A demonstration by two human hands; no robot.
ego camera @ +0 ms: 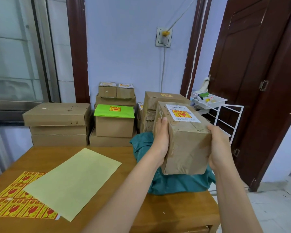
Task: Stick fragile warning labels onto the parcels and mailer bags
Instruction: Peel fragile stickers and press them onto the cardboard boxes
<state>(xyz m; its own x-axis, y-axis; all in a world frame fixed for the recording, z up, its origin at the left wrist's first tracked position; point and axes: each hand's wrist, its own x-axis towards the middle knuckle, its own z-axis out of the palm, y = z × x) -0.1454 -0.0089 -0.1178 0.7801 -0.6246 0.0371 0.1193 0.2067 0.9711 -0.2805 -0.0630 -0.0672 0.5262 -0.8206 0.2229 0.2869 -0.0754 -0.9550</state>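
Left hand point(160, 137) and right hand point(219, 146) clamp opposite sides of labelled cardboard parcel point(183, 140), above worktop point(107, 158). Rigid, probably light; slick tape, side grip suits.

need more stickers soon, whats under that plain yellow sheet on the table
The plain yellow sheet lies over a sheet of red-and-yellow fragile labels on the wooden table. Labels show along its left edge; how many lie beneath it is hidden.
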